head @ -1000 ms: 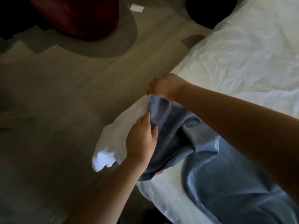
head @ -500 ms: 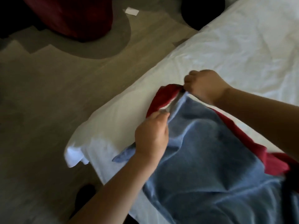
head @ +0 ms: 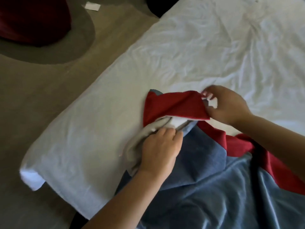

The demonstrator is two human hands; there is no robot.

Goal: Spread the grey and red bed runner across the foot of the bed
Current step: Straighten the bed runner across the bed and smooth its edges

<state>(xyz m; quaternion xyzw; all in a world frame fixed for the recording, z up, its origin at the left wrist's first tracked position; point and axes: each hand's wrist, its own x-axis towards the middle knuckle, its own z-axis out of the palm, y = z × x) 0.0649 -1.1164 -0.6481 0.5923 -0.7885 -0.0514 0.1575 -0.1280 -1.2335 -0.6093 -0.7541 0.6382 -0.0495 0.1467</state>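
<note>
Head view, left fingers (head: 170, 133) gripping bed runner (head: 198, 162), right fingers (head: 212, 90) pinching red corner (head: 178, 106).

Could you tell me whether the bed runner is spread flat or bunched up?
Bunched up: the bed runner lies rumpled, red end folded over, held by left hand and right hand.

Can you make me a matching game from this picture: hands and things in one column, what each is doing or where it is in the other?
1 left hand
2 right hand
3 paper slip
4 sheet

a on the floor
b pinches red flap of bed runner
c wrinkled, under the bed runner
d grips pale edge of bed runner

Pairs: 1-d, 2-b, 3-a, 4-c
</note>
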